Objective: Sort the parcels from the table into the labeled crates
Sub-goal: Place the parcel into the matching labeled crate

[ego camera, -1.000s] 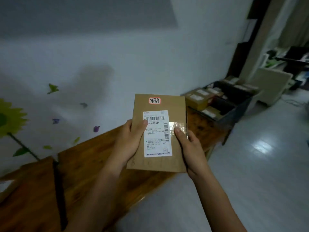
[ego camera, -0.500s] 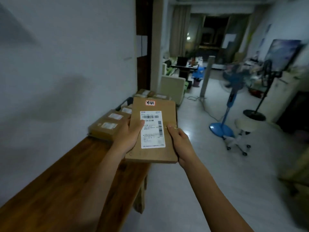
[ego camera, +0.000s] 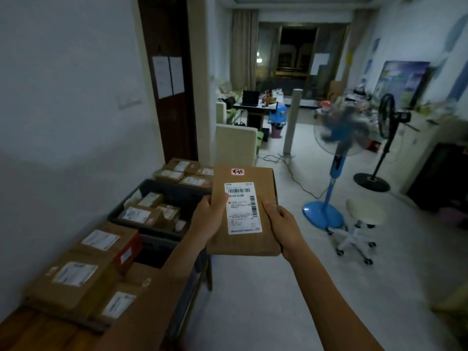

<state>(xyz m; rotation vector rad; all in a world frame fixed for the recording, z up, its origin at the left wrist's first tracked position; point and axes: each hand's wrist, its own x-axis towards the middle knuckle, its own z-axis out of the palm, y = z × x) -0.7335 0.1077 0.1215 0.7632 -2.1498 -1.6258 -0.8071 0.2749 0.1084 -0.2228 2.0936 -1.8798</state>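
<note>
At the lower left of the frame the tabletop (ego camera: 38, 333) carries several brown boxes (ego camera: 76, 277) with white labels, and just above them, centre left, sits a dark crate (ego camera: 152, 231) already holding small parcels; more parcels (ego camera: 187, 174) lie in a farther container behind it. No crate marking is legible from here, so the likely slip is dropping the parcel into the wrong crate by guessing at its destination. A second risk is the grip: the parcel is held only at its side edges, out past the tabletop over the floor, and loosening one side early could let it fall.

At centre frame the left hand (ego camera: 210, 216) grips the parcel's left edge, thumb over the label's corner. The parcel (ego camera: 244, 211) is a flat brown cardboard piece, held upright and facing the camera, with a white barcode label (ego camera: 243, 207) in its middle and a small red sticker (ego camera: 237, 171) near the top. The right hand (ego camera: 285, 224) clasps its right edge, thumb on the face.
</note>
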